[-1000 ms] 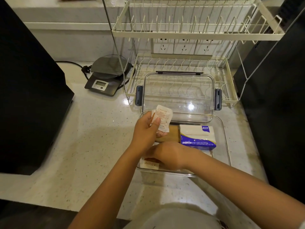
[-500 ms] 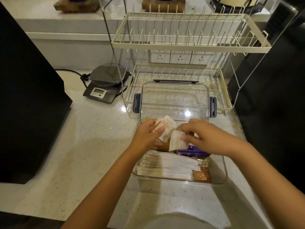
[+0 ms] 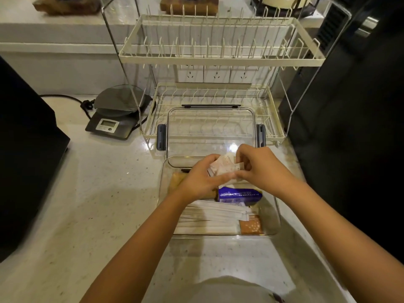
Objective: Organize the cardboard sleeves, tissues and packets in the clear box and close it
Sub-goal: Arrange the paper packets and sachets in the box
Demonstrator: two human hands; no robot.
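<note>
The clear box [image 3: 276, 224] stands open on the counter in front of me. Inside lie white paper sleeves [image 3: 209, 219] along the near side, a blue-and-white tissue pack [image 3: 239, 195] in the middle, a brown cardboard sleeve [image 3: 176, 181] at the far left and an orange packet [image 3: 251, 225] at the near right. Above the box's far half, my left hand [image 3: 200, 179] and my right hand [image 3: 259, 166] together hold a small bunch of white packets [image 3: 224, 167]. The clear lid [image 3: 211, 130] with dark clips leans against the rack behind the box.
A cream two-tier dish rack [image 3: 218, 55] stands right behind the box. A grey kitchen scale [image 3: 115, 115] with a cord sits at the back left. Dark appliances [image 3: 26, 154] flank the counter on the left and on the right [image 3: 354, 119].
My right hand came up out of the box with a packet and joined my left hand on the bunch of packets. The view has tilted slightly, showing more of the rack.
</note>
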